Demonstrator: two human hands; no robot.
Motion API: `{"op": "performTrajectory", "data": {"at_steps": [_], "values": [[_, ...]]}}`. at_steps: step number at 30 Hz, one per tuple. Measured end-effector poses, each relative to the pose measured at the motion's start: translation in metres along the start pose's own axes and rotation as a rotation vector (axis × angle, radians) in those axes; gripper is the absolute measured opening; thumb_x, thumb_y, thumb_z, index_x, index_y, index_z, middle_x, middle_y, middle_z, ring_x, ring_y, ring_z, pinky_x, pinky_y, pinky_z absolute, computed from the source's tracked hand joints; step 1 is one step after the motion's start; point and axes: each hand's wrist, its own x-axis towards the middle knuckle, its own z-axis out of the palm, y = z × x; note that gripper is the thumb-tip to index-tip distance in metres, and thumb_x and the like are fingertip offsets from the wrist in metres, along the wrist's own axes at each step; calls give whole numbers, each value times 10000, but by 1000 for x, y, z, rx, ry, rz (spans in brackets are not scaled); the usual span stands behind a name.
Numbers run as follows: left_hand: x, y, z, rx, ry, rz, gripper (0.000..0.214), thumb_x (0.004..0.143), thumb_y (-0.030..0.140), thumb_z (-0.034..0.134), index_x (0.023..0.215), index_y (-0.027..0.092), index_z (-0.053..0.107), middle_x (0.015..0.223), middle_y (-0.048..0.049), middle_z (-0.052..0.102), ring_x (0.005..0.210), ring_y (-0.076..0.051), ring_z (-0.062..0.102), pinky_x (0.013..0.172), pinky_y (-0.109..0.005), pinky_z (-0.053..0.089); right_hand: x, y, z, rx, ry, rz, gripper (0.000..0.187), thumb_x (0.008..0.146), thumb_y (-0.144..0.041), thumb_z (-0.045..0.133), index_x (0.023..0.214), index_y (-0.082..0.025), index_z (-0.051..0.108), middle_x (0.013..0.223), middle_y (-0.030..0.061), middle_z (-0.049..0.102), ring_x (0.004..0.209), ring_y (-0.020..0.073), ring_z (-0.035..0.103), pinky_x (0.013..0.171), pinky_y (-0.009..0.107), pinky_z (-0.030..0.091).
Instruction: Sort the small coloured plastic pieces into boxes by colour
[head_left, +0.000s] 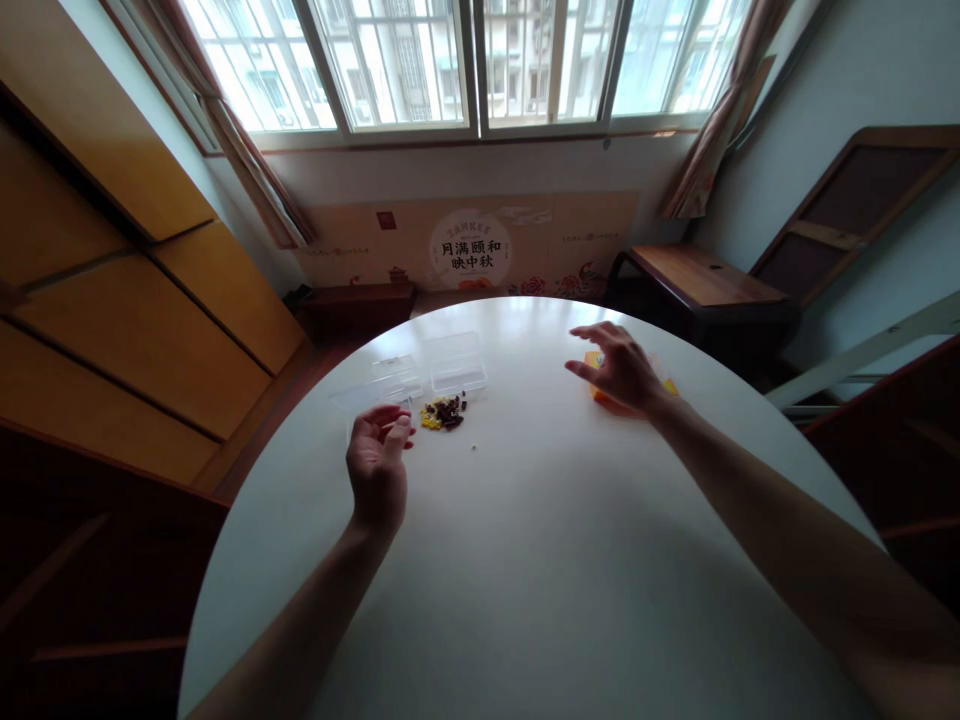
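Observation:
My left hand [379, 462] rests palm up on the round white table [525, 560], fingers curled, with a small red piece at its fingertips. Just right of it lies a small pile of yellow and dark red beads [444, 411]. Behind the pile stand clear plastic boxes [456, 362], and another clear box [394, 380] is to their left. My right hand [619, 368] hovers with fingers spread over an orange packet [611, 392] at the far right of the table.
A single tiny bead [473, 447] lies apart from the pile. A wooden side table [701, 275] stands beyond the table at right, wooden cabinets [127, 300] at left, a window [465, 60] ahead.

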Motion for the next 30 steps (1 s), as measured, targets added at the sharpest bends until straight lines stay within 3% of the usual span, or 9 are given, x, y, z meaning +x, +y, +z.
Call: {"op": "performTrajectory", "data": {"at_steps": [4,7,11,15,17,19,25,30], "values": [[-8,0,20,5,-72,49,258,749,317,664,951,181,579,884,-13,616,735,-122,576,631,-230,445,-21,67,-37,-76,-174,149,774,644,-408,779,1318,-140,510,1281,174,527,1210,356,478,1035,493,374],[-16,3,35,72,-171,124,211,783,319,641,927,177,581,875,-22,616,755,-137,582,654,-250,462,-36,81,-40,-40,-225,230,634,724,-369,709,1294,-152,538,1225,156,549,1152,320,528,1016,467,408],[-25,12,46,332,-458,318,227,812,315,638,1001,199,593,1006,-58,622,892,-192,605,751,-328,504,-52,42,-29,96,-144,153,551,754,-386,693,1260,-208,569,1229,128,518,1188,309,492,1029,475,402],[-30,18,53,614,-726,595,501,793,341,691,1257,250,525,1371,-126,472,1261,-311,449,1026,-512,400,-64,-23,-20,455,-257,18,552,738,-385,734,1248,-258,563,1201,87,526,1125,266,534,972,447,458],[-31,16,56,675,-838,632,591,798,369,689,1336,262,468,1426,-147,419,1287,-334,428,1033,-534,396,-70,-48,-17,602,-289,6,587,701,-374,773,1236,-260,560,1186,83,525,1062,248,562,917,420,492],[-32,14,57,676,-935,635,571,834,380,645,1359,269,449,1385,-148,462,1224,-316,497,977,-494,460,-76,-62,-12,707,-278,28,624,666,-351,804,1228,-257,551,1176,82,533,1039,245,569,892,410,501],[-32,10,56,693,-979,705,472,901,380,538,1329,192,476,1278,-155,548,1107,-276,576,894,-426,522,-92,-69,4,1200,-348,299,795,598,-293,856,1270,-238,435,1120,75,580,921,206,625,781,347,532],[-34,13,59,809,-932,960,430,884,357,532,1266,160,530,1233,-165,606,1042,-297,612,856,-458,533,-99,-80,9,1343,-380,335,713,620,-235,843,1221,-236,459,1088,49,582,911,179,612,767,300,513]]}}
